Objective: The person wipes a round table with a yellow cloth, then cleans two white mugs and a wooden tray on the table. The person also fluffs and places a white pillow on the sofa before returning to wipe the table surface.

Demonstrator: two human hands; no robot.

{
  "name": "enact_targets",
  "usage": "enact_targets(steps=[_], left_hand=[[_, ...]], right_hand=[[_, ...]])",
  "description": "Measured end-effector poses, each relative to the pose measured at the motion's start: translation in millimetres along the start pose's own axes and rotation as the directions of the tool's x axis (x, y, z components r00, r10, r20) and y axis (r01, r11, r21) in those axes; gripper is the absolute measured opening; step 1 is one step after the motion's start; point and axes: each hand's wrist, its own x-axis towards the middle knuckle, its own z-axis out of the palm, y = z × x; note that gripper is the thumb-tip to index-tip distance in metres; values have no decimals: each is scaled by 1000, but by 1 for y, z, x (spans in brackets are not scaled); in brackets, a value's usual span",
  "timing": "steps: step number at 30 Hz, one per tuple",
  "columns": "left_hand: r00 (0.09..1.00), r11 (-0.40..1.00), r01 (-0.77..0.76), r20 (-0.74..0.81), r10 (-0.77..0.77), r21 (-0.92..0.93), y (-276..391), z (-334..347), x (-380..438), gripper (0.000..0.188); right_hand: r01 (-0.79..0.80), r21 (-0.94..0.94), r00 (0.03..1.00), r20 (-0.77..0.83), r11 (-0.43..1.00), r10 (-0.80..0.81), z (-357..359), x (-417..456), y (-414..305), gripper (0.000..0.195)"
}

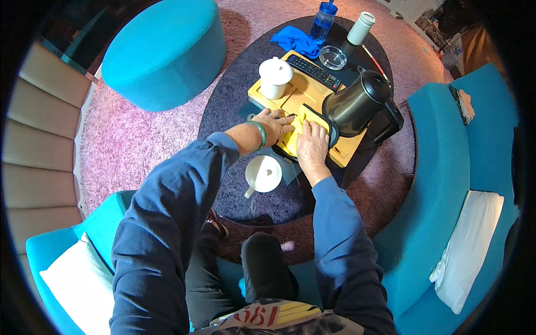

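Both hands press on a yellow cloth (295, 133) near the front edge of a wooden tray (255, 93). My left hand (274, 126) lies at the cloth's left side with its fingers spread, a green bangle at the wrist. My right hand (312, 144) rests on the cloth's right side, its fingers bent over it. A dark object lies partly hidden under the cloth. Right of the hands stands a black electric kettle (356, 102). A white lidded cup (275, 78) and a black remote control (314, 72) sit on the tray. Nearer me is a white mug (263, 173) with a handle.
The oval glass table (234, 209) also holds a blue cloth (295, 40), a blue bottle (323, 23), a glass ashtray (333, 57) and a white canister (361, 28). A teal ottoman (163, 54) stands at upper left; a teal curved sofa (439, 138) borders the right.
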Motion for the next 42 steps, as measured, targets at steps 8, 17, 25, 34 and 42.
enact_targets(steps=[8,17,25,34,42], left_hand=[[851,833,183,-340,-400,-522,-5,6,-11,46],[692,567,78,-366,-623,-820,-52,1,12,89],[719,404,-270,-462,-518,-874,-104,42,46,103],[694,487,-149,-442,-569,-861,-84,16,43,99],[682,542,9,-391,-618,-840,-68,16,16,109]], right_hand=[[-8,268,1000,16,963,3,0,25,24,24],[-231,854,936,66,465,345,25,110,-18,35],[-474,860,828,362,188,429,46,124,-55,41],[-346,463,933,81,816,350,44,96,-39,27],[-339,662,928,117,668,355,37,71,-26,25]])
